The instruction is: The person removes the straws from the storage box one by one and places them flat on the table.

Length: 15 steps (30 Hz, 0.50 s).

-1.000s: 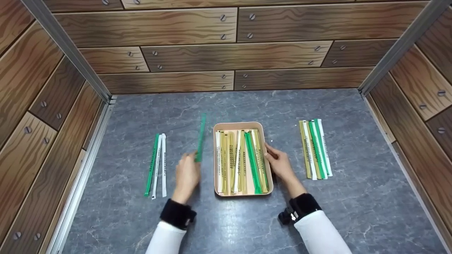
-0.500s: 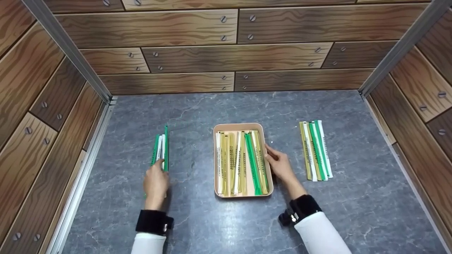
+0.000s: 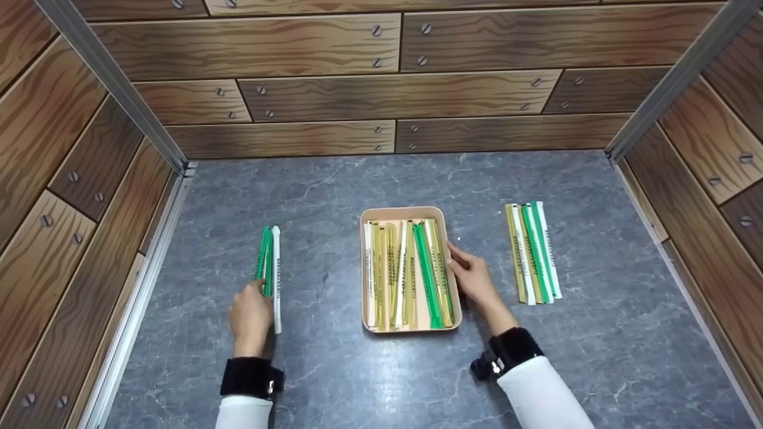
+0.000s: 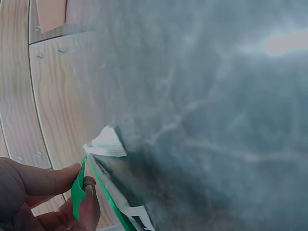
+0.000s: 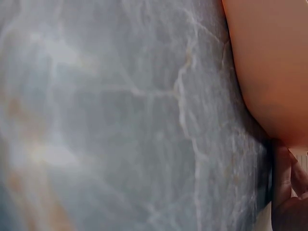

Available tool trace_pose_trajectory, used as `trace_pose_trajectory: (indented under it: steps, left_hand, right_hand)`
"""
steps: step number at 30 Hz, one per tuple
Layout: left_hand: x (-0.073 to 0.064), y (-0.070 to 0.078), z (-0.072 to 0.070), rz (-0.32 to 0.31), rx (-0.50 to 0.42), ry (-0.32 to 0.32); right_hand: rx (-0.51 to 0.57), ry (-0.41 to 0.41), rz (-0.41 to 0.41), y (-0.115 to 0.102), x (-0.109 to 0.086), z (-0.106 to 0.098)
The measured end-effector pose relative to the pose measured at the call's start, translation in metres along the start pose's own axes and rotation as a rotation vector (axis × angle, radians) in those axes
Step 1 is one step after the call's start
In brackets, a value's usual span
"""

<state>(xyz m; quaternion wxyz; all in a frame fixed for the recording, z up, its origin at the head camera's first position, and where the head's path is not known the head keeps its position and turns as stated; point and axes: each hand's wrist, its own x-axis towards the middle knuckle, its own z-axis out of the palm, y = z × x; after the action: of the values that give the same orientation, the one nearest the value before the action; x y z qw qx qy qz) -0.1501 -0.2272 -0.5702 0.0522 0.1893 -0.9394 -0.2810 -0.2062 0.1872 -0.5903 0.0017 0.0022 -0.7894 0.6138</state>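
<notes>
My left hand (image 3: 250, 316) pinches a green wrapped straw (image 3: 267, 262) between thumb and fingers, over the small group at the left. In the left wrist view, the green wrapper (image 4: 78, 192) stands between the fingertips. A white wrapped straw (image 3: 277, 286) lies just right of it; another green one (image 3: 260, 262) shows on its left. My right hand (image 3: 475, 280) touches the right outer wall of the pinkish tray (image 3: 411, 213). Green, white and gold wrapped straws lie lengthwise in this tray. In the right wrist view, fingers (image 5: 284, 173) meet the tray wall (image 5: 269, 62).
A row of gold, white and green wrapped straws (image 3: 532, 253) lies on the grey marbled table (image 3: 334, 185) at the right. Wood-patterned walls (image 3: 316, 95) and metal rails (image 3: 128, 298) bound the table.
My left hand has carried the green wrapped straw leftward from beside the tray to the left group, then set it between the other straws there. The right hand has stayed at the tray.
</notes>
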Motion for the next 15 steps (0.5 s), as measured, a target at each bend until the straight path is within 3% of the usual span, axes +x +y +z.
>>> trace_pose_trajectory:
  steps: [2, 9, 15]
  left_hand:
    - [-0.001, -0.001, 0.000, 0.002, 0.010, -0.008]
    - [-0.001, 0.001, -0.002, -0.004, 0.028, 0.009]
    - [-0.005, 0.015, 0.001, 0.040, 0.022, 0.010]
  right_hand:
    - [-0.014, 0.011, 0.002, 0.010, 0.003, 0.000]
    - [-0.029, 0.014, -0.012, 0.011, 0.003, 0.001]
    - [-0.022, -0.003, -0.003, 0.008, 0.003, -0.001]
